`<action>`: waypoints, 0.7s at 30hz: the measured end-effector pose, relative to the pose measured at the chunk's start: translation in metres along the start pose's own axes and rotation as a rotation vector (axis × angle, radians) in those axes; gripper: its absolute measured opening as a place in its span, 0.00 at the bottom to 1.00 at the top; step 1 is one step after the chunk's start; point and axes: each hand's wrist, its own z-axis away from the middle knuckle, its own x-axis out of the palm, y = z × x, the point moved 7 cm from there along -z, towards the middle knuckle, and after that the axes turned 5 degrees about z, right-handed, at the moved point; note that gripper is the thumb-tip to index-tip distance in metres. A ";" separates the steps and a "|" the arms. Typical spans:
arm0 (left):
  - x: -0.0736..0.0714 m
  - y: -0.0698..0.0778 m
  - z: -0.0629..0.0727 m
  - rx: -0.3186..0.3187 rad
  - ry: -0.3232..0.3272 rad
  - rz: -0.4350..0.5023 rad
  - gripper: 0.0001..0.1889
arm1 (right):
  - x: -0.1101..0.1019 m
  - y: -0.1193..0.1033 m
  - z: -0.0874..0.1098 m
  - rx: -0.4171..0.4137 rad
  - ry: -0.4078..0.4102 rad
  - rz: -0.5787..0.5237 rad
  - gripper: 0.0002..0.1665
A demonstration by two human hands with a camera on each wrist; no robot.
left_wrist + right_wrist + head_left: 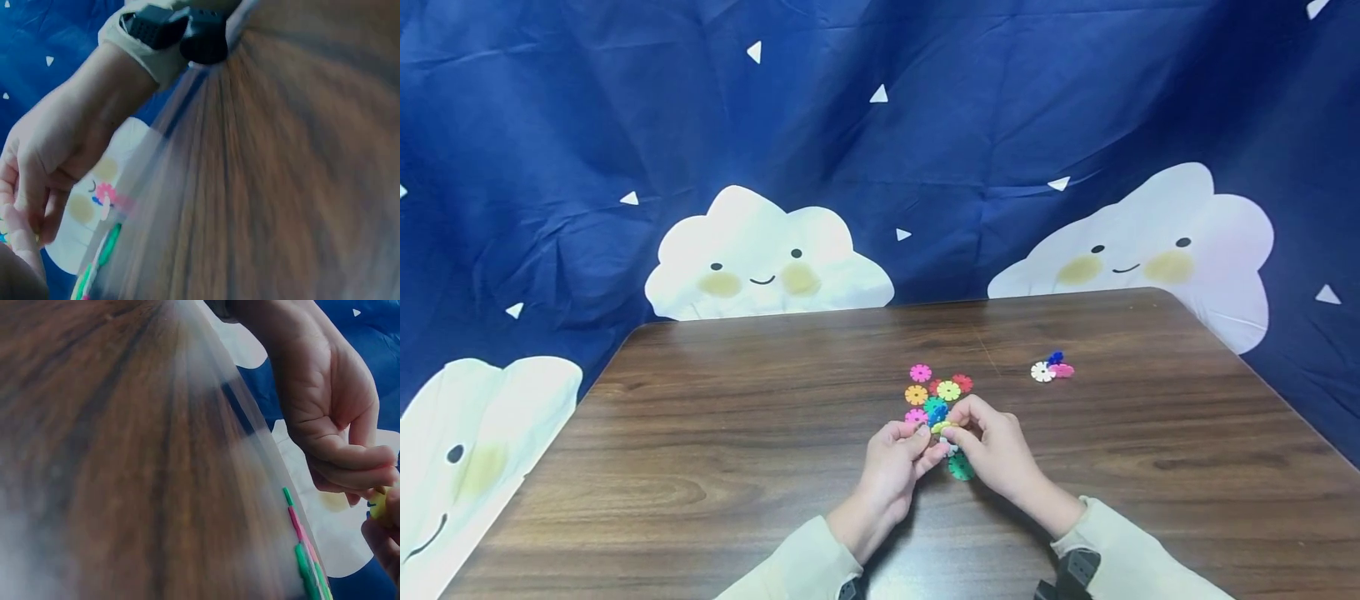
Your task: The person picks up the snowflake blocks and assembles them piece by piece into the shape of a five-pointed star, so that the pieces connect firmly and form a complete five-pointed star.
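Observation:
My left hand [891, 471] and right hand [1000, 450] meet over the table. Between their fingertips is a yellow snowflake disc [941, 427], which both hands pinch. A blue snowflake disc [937, 413] sits against its far side and looks joined to it; fingers hide part of the joint. In the right wrist view the yellow disc [380, 509] shows at the right edge with a bit of blue beside it. Just under the hands lie a green disc [961, 467] and a whitish disc [952, 447], partly covered by fingers.
Beyond the hands are loose discs: pink [921, 372], orange [916, 394], yellow [948, 390], red [962, 383] and several others. Farther right, a white disc [1042, 372], a blue one [1056, 357] and a pink one [1062, 371] sit together on the brown wooden table [737, 417].

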 end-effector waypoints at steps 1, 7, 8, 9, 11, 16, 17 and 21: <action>0.001 0.000 0.001 0.002 0.005 0.011 0.04 | 0.001 0.001 0.000 0.008 0.005 0.001 0.14; 0.001 0.002 0.003 0.018 0.030 0.034 0.05 | 0.003 0.000 0.000 0.013 0.028 -0.012 0.14; 0.000 0.002 0.003 0.019 0.030 0.032 0.05 | 0.004 0.000 0.000 0.014 0.024 -0.017 0.14; 0.000 0.002 0.003 0.018 0.029 0.030 0.05 | 0.005 0.001 -0.001 0.018 0.016 -0.021 0.13; 0.000 0.002 0.002 0.018 0.018 0.020 0.05 | 0.006 0.002 -0.001 0.024 -0.002 -0.030 0.12; 0.000 0.002 -0.003 0.010 -0.033 -0.025 0.06 | 0.009 0.008 -0.003 0.058 -0.073 -0.051 0.11; 0.000 0.002 -0.003 0.001 -0.042 -0.041 0.06 | 0.010 0.010 -0.003 0.067 -0.092 -0.057 0.11; -0.004 0.001 -0.005 -0.037 -0.074 -0.106 0.06 | 0.011 0.014 -0.004 0.091 -0.179 -0.064 0.11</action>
